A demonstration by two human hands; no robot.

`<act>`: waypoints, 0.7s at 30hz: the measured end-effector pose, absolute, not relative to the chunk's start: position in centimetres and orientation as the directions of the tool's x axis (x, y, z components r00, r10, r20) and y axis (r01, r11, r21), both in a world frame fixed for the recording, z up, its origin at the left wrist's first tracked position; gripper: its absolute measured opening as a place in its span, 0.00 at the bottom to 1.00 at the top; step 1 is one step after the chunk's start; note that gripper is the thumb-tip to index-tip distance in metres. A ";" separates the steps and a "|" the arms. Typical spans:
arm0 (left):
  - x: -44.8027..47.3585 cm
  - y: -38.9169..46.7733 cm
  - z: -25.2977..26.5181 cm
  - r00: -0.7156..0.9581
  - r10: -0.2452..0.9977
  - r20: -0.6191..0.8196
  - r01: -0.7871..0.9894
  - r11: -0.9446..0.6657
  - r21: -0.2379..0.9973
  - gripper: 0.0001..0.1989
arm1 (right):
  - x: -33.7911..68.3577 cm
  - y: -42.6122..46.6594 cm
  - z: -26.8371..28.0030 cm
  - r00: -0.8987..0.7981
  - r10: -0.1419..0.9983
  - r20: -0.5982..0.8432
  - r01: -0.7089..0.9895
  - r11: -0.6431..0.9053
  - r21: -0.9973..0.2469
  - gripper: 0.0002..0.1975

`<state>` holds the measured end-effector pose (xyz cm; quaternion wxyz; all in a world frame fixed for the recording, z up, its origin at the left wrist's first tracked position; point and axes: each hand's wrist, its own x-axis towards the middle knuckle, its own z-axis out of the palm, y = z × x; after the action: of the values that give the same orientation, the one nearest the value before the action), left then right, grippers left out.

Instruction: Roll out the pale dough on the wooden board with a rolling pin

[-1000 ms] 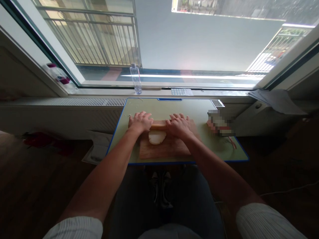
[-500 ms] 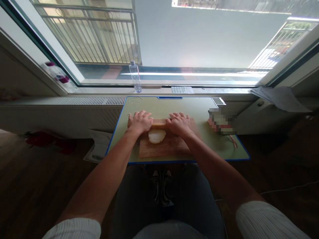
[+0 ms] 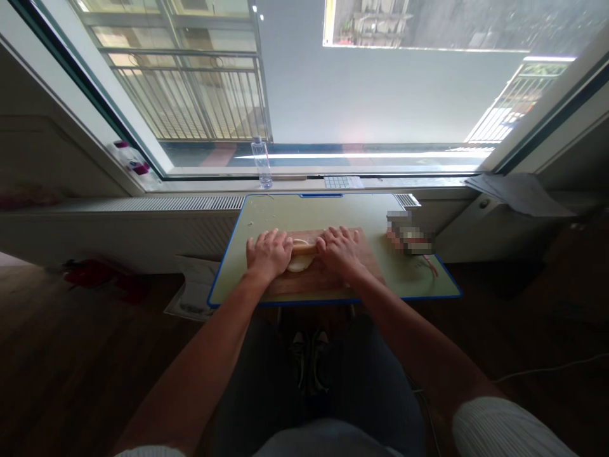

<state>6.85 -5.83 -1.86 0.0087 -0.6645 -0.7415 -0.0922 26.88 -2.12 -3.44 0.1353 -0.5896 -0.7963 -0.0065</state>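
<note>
A wooden rolling pin (image 3: 304, 249) lies crosswise over a flat, pale piece of dough (image 3: 299, 263). Dough shows on both the far and near sides of the pin. My left hand (image 3: 269, 252) is closed over the pin's left end, and my right hand (image 3: 339, 249) is closed over its right end. Both ends of the pin are hidden under the palms. Beneath the dough is a brown wooden cutting board (image 3: 328, 279), resting on a small light-green table with a blue edge (image 3: 366, 212).
A blurred-out object (image 3: 409, 235) sits at the table's right side, with a strap hanging from it. On the windowsill stand a clear plastic bottle (image 3: 261, 164) and a purple-capped bottle (image 3: 133, 160). Papers (image 3: 518, 192) lie at the right. White crumbs dot the table's left part.
The rolling pin, under both hands, has come nearer to me, from the dough's far edge onto its middle. The camera view has tilted up slightly.
</note>
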 end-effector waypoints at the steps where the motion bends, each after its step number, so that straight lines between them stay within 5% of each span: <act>1: 6.9 -6.2 -1.9 -0.112 0.983 0.144 0.987 0.094 0.127 0.29 | 27.0 -2.3 -3.5 -0.265 0.939 0.217 0.941 0.302 -0.156 0.25; 11: 7.6 -9.7 -3.0 -0.090 0.970 0.225 0.986 0.055 0.156 0.31 | 27.8 -4.6 -4.7 -0.197 0.966 0.169 0.933 0.237 -0.270 0.32; 21: 8.2 -10.6 -1.9 -0.143 0.974 0.178 0.975 0.107 0.196 0.27 | 27.6 -4.4 -3.3 -0.226 0.958 0.175 0.921 0.269 -0.282 0.24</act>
<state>8.23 -10.65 -1.85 0.0022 -0.6547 -0.7440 -0.1335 27.64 -4.43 -3.31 0.1576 -0.6017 -0.7808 0.0592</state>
